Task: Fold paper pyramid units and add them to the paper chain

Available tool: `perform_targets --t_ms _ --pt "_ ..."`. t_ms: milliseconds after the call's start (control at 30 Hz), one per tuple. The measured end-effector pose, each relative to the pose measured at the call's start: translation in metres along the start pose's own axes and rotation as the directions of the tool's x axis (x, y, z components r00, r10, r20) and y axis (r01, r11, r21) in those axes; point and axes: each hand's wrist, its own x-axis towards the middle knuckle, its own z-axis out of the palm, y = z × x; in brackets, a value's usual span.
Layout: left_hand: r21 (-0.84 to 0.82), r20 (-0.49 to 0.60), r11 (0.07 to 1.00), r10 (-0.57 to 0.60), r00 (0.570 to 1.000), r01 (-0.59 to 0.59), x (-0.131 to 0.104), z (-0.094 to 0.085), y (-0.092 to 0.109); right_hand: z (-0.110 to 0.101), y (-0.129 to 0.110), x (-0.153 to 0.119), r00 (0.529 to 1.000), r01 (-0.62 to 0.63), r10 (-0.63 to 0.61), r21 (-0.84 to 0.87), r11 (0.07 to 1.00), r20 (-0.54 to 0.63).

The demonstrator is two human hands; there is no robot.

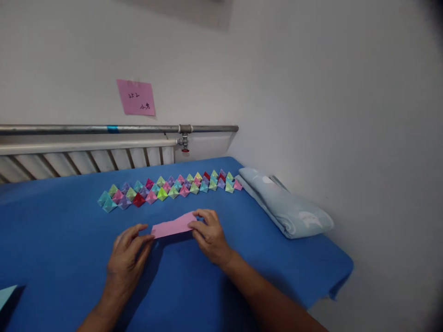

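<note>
A pink paper strip (173, 227) is held up between both hands, a little above the blue cloth (187, 286). My left hand (128, 256) pinches its left end between thumb and fingertips. At the strip's right end, the thumb and fingers of my right hand (210, 235) are closed on the paper. Beyond the hands lie rows of small folded paper pieces (162, 193) in many colours, stretching from the left towards the right.
A folded light-blue blanket (287, 200) lies at the right beside the wall. Pale blue paper (6, 294) shows at the lower left edge. Behind the surface are a radiator (83, 162), a metal pipe (148, 129) and a pink note (136, 97) on the wall.
</note>
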Motion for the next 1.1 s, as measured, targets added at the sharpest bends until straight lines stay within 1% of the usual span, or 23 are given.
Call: perform_targets --t_ms 67,133,200,267,300,333,400,467,500,600,667,733,867,967,1033,1100 --pt "0.062 0.028 0.996 0.062 0.998 -0.063 0.0 0.001 -0.002 0.0 0.001 -0.002 0.998 0.025 -0.021 -0.069 0.997 0.058" --pt "0.082 0.126 0.99 0.105 0.986 -0.116 -0.002 0.002 -0.003 0.0 0.003 -0.005 0.982 0.037 -0.013 -0.123 0.992 0.186" --pt "0.074 0.257 0.988 0.111 0.96 -0.134 -0.005 0.004 -0.002 -0.002 0.002 -0.009 0.943 0.035 0.018 -0.155 0.987 0.332" --pt "0.053 0.368 0.99 0.1 0.925 -0.129 -0.009 0.005 0.0 -0.005 0.0 -0.012 0.904 0.029 0.048 -0.171 0.985 0.425" --pt "0.048 0.398 0.992 0.091 0.913 -0.12 -0.01 0.006 0.002 -0.006 -0.002 -0.014 0.892 0.028 0.053 -0.173 0.984 0.448" --pt "0.048 0.405 0.993 0.082 0.911 -0.111 -0.012 0.007 0.002 -0.007 -0.003 -0.015 0.884 0.035 0.048 -0.17 0.985 0.464" --pt "0.052 0.381 0.993 0.078 0.921 -0.106 -0.014 0.01 0.001 -0.007 -0.006 -0.015 0.88 0.06 0.019 -0.151 0.987 0.475" --pt "0.052 0.33 0.991 0.101 0.939 -0.124 -0.016 0.015 -0.003 -0.006 -0.006 -0.014 0.891 0.074 -0.011 -0.122 0.99 0.454" --pt "0.05 0.301 0.988 0.122 0.946 -0.143 -0.016 0.017 -0.005 -0.006 -0.007 -0.013 0.906 0.07 -0.021 -0.102 0.992 0.423" --pt "0.06 0.202 0.978 0.184 0.962 -0.2 -0.017 0.02 -0.01 -0.006 -0.008 -0.01 0.954 0.063 -0.063 0.01 0.998 0.292" --pt "0.063 0.154 0.973 0.21 0.965 -0.222 -0.016 0.02 -0.011 -0.008 -0.01 -0.008 0.969 0.075 -0.096 0.101 0.992 0.227" --pt "0.055 0.135 0.967 0.24 0.961 -0.249 -0.013 0.018 -0.01 -0.01 -0.013 -0.007 0.978 0.071 -0.1 0.163 0.984 0.184" --pt "0.061 0.105 0.949 0.301 0.948 -0.308 -0.008 0.012 -0.009 -0.011 -0.016 -0.008 0.995 0.037 -0.056 0.218 0.975 0.086" --pt "0.095 0.051 0.933 0.344 0.938 -0.347 -0.004 0.007 -0.008 -0.011 -0.016 -0.009 0.997 0.07 -0.077 0.231 0.97 0.021" --pt "0.125 0.023 0.923 0.365 0.931 -0.364 -0.001 0.004 -0.008 -0.011 -0.014 -0.009 0.991 0.126 -0.132 0.21 0.969 0.014" --pt "0.158 0.012 0.916 0.372 0.928 -0.369 0.0 0.003 -0.009 -0.01 -0.011 -0.01 0.983 0.167 -0.178 0.166 0.972 0.054"
